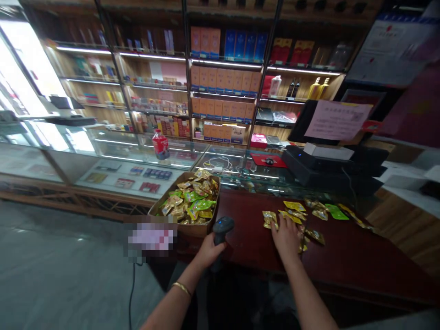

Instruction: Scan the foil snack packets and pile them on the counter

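In the head view my left hand [208, 252] is wrapped round the handle of a dark barcode scanner [223, 225], held upright at the table's near edge. My right hand [288, 236] rests over small shiny packets on the dark red table [247, 238], its fingers apart and touching them. A gold packet [270, 218] lies at its thumb side, and a yellow packet [294, 206] just beyond the fingertips. Part of what is under the palm is hidden. To the left stands a cardboard box [215, 208] heaped with gold and green packets [194, 197].
More packets, one a green packet [337, 211], lie on the right. Behind are a glass counter [120, 153] with a red-labelled bottle [160, 144], a mouse [269, 161], and a monitor [302, 121] with a paper sheet. A cable [132, 293] hangs at lower left.
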`<state>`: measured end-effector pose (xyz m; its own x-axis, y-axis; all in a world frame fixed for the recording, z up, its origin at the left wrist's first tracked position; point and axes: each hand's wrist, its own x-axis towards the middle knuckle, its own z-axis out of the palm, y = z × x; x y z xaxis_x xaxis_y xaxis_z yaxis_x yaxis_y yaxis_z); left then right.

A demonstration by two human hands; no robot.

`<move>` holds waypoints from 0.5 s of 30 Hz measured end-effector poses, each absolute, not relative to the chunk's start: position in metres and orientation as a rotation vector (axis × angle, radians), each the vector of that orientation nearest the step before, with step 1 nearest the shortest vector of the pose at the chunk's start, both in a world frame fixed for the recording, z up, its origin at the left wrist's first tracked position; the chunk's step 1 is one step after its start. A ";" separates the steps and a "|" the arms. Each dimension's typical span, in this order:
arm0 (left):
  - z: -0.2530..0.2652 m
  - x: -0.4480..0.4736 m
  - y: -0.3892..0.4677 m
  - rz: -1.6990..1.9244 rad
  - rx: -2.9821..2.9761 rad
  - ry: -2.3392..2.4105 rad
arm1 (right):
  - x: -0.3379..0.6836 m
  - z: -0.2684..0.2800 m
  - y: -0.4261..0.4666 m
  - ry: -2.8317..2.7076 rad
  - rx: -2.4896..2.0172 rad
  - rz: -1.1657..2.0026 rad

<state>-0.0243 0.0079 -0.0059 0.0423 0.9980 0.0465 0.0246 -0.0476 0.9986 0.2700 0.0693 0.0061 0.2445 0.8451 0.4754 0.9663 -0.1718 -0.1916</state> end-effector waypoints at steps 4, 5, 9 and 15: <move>-0.011 -0.025 0.007 1.200 1.264 1.161 | 0.246 -0.005 0.095 -1.610 -2.071 -0.276; -0.011 -0.025 0.007 1.191 1.259 1.157 | 0.243 -0.009 0.097 -1.594 -2.072 -0.261; -0.010 -0.024 0.005 1.160 1.232 1.131 | 0.241 -0.019 0.095 -1.661 -1.954 -0.180; -0.009 -0.022 0.006 1.124 1.123 0.989 | 0.221 -0.024 0.082 -1.959 -1.481 0.060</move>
<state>-0.0218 0.0059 -0.0086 0.1705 0.9846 -0.0380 -0.1626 0.0661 0.9845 0.2209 0.0819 -0.0244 -0.1290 0.8686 0.4784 0.8377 0.3536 -0.4162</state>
